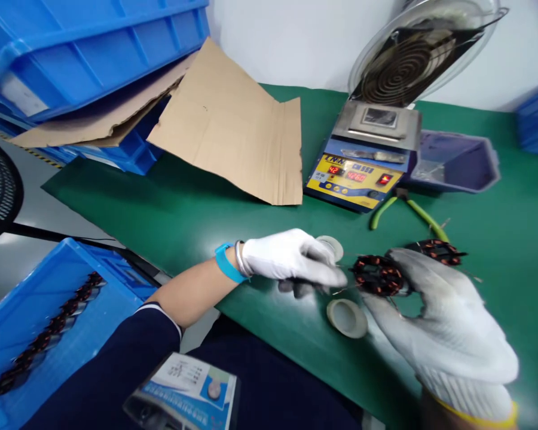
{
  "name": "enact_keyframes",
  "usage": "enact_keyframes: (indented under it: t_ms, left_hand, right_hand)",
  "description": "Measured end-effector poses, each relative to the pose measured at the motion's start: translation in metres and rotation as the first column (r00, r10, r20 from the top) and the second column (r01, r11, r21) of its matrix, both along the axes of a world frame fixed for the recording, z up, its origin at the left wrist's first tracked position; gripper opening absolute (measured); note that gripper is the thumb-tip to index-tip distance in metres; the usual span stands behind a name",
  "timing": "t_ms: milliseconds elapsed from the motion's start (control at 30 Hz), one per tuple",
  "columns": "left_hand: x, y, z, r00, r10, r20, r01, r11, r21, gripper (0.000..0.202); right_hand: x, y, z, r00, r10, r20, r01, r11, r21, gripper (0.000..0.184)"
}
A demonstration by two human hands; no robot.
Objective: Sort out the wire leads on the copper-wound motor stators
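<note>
My right hand (448, 316), in a white glove, grips a black motor stator (379, 276) with copper windings between thumb and fingers. Thin wire leads stick out from the stator's left side. Just left of them is my left hand (307, 263), also gloved, its fingers pinched together. What it pinches, if anything, is too small to make out. A pale roll of tape (362, 322) lies on the bench below the stator, and a second roll (336, 246) is partly behind my left hand. Another stator (439, 252) lies beyond my right hand, beside green-handled cutters (419, 214).
A yellow-fronted heating unit (349, 179) with a lit display stands at the back, beside a purple bin (466, 164). Bent cardboard (237, 125) leans by stacked blue crates (103, 48). At lower left, a blue crate (85, 334) holds a row of stators (49, 334).
</note>
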State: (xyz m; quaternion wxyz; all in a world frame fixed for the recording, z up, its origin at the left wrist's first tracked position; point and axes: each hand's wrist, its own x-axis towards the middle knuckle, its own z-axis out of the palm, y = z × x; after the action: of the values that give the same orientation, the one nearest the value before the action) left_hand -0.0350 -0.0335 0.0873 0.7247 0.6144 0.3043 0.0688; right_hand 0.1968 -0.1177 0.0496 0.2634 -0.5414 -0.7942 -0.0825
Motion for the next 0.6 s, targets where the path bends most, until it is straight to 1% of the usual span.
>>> enact_keyframes:
  t_ms: [67, 100, 133, 200, 233, 267, 333, 367, 400, 467, 533, 600]
  left_hand:
    - [0.002, 0.002, -0.002, 0.990, 0.137, 0.024, -0.138, 0.990, 0.035, 0.041]
    - [0.005, 0.001, -0.005, 0.987, 0.158, 0.014, -0.158, 0.986, 0.047, 0.041]
    - [0.009, -0.001, -0.009, 0.992, 0.124, -0.004, -0.124, 0.992, 0.035, 0.040]
    - [0.018, -0.007, -0.015, 0.999, 0.010, -0.032, -0.012, 0.999, -0.044, 0.035]
    - [0.022, -0.009, -0.018, 0.999, -0.002, -0.036, 0.000, 0.997, -0.076, 0.031]
    - [0.024, -0.010, -0.019, 0.999, 0.033, -0.031, -0.036, 0.995, -0.094, 0.028]
    - [0.026, -0.008, -0.019, 0.980, 0.201, 0.006, -0.199, 0.975, -0.095, 0.025]
    - [0.025, -0.004, -0.019, 0.952, 0.303, 0.033, -0.300, 0.951, -0.082, 0.024]
    - [0.023, 0.000, -0.020, 0.912, 0.405, 0.063, -0.401, 0.914, -0.069, 0.023]
    - [0.022, 0.009, -0.024, 0.814, 0.570, 0.110, -0.569, 0.821, -0.044, 0.025]
    - [0.022, 0.017, -0.034, 0.746, 0.653, 0.132, -0.657, 0.754, -0.022, 0.028]
    - [0.025, 0.021, -0.047, 0.716, 0.684, 0.141, -0.691, 0.723, -0.004, 0.031]
  right_hand:
    - [-0.002, 0.002, 0.004, 0.999, -0.033, -0.008, 0.034, 0.999, 0.022, 0.035]
    - [-0.004, 0.003, 0.005, 0.999, -0.037, -0.009, 0.038, 0.998, 0.042, 0.035]
    - [-0.005, 0.004, 0.006, 1.000, -0.030, -0.007, 0.031, 0.997, 0.064, 0.035]
    - [-0.009, 0.006, 0.006, 1.000, 0.015, -0.002, -0.014, 0.995, 0.094, 0.032]
    - [-0.010, 0.006, 0.006, 0.999, 0.046, -0.012, -0.044, 0.995, 0.094, 0.030]
    - [-0.011, 0.006, 0.005, 0.998, 0.063, -0.026, -0.061, 0.994, 0.085, 0.029]
    - [-0.013, 0.006, 0.004, 0.996, 0.070, -0.059, -0.066, 0.995, 0.069, 0.026]
    - [-0.013, 0.006, 0.003, 0.995, 0.070, -0.072, -0.065, 0.995, 0.072, 0.026]
    - [-0.013, 0.006, 0.003, 0.995, 0.065, -0.075, -0.061, 0.996, 0.060, 0.025]
    - [-0.011, 0.007, 0.001, 0.998, 0.028, -0.056, -0.028, 1.000, -0.001, 0.025]
    - [-0.008, 0.009, -0.001, 0.999, -0.050, -0.004, 0.049, 0.994, -0.096, 0.029]
    - [-0.004, 0.012, -0.005, 0.989, -0.136, 0.051, 0.142, 0.978, -0.154, 0.034]
